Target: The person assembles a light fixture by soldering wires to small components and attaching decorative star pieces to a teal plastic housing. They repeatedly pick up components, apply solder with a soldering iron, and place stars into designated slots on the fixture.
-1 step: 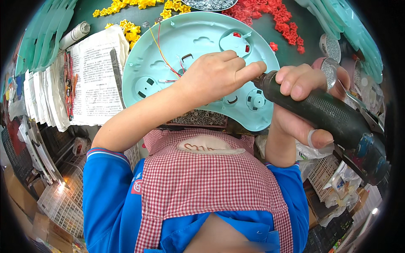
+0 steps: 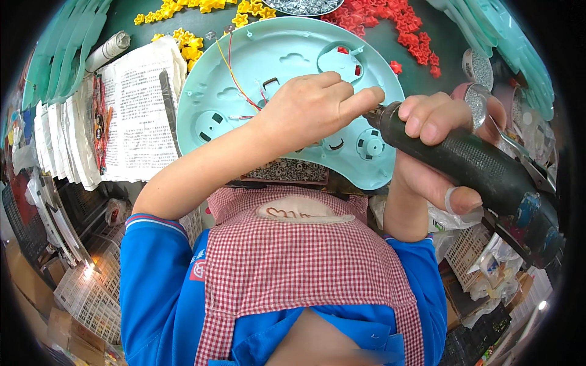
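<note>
A teal bean-shaped plastic shell lies inside-up on the green table, with thin red and yellow wires running across it. My left hand rests on the shell with its fingers curled; the index fingertip touches the nose of a black power screwdriver. Whatever the fingers pinch is hidden. My right hand grips the screwdriver's body, which slants down toward the shell from the right. A small tray of metal screws sits at the shell's near edge.
Yellow plastic gears and red plastic pieces are heaped at the far side. Printed paper sheets lie to the left. Stacks of teal shells stand at the left and right. A tape roll sits on the right, white baskets lower left.
</note>
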The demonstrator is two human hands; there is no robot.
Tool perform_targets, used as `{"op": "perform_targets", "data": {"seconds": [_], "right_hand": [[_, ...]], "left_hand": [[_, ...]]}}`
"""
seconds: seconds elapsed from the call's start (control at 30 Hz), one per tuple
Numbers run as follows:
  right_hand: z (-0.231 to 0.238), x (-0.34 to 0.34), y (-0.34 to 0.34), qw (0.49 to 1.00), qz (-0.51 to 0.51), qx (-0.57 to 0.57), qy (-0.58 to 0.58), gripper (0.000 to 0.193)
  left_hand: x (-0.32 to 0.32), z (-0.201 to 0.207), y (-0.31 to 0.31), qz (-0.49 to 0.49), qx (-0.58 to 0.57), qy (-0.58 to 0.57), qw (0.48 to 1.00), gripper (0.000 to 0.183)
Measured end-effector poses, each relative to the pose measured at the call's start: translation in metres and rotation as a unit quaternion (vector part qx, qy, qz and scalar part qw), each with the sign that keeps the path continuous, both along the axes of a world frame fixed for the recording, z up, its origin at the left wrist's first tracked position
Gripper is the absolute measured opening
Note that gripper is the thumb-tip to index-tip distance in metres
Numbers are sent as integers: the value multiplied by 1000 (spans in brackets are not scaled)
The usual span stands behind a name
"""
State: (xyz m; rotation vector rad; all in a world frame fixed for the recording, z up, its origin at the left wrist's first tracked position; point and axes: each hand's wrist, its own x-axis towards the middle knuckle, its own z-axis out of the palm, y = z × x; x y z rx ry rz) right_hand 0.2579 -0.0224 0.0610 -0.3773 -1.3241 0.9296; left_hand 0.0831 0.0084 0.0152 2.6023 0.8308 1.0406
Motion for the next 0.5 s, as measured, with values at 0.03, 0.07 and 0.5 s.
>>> {"op": "perform_targets", "data": {"seconds": [0.03,0.07,0.5], "right_hand": [[0,0,-1,1000,-3,-2,1,100],[-1,0,-1,1000,-5,-4,1,100],[5,1,-3,999,25,-1,24,100]], "left_hand": [[0,2,1,-1,-5,-11,1000,32],[0,4,1,-2,-10,-22,1000,33],[-9,2,0,-28,-36,-17,999,42]]}}
